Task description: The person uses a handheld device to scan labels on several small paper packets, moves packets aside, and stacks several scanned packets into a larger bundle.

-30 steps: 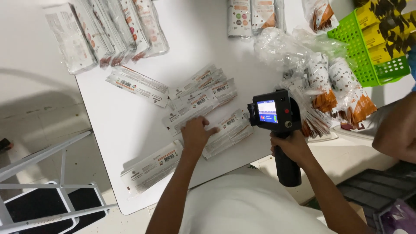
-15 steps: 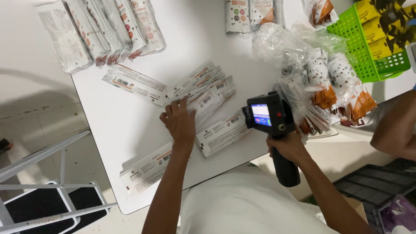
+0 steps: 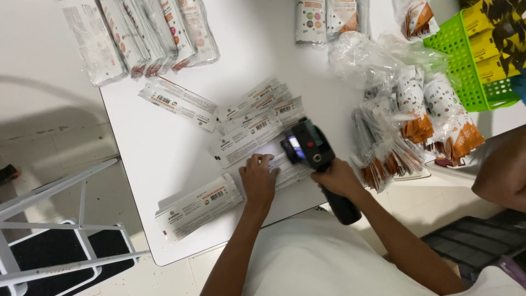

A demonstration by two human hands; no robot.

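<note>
My right hand (image 3: 338, 179) grips the handle of a black handheld printer gun (image 3: 310, 147) with a small lit screen. Its head is tilted down onto a long white packet (image 3: 290, 170) lying on the white table (image 3: 164, 153). My left hand (image 3: 258, 178) lies flat on that packet, fingers apart, just left of the printer. More flat white packets with orange stripes (image 3: 257, 118) are fanned out above it. One packet (image 3: 197, 207) lies near the table's front edge, another (image 3: 178, 102) farther back.
Stacked wrapped packets (image 3: 137, 35) lie at the back left. A heap of clear-wrapped orange-and-white packets (image 3: 411, 115) fills the right side, beside a green basket (image 3: 466, 66) of yellow boxes. Another person's arm (image 3: 504, 170) is at the right edge. A white metal frame (image 3: 60, 230) stands lower left.
My right hand has swung the printer gun left and tipped it down onto the packet. My left hand has moved back toward me and now presses that packet.
</note>
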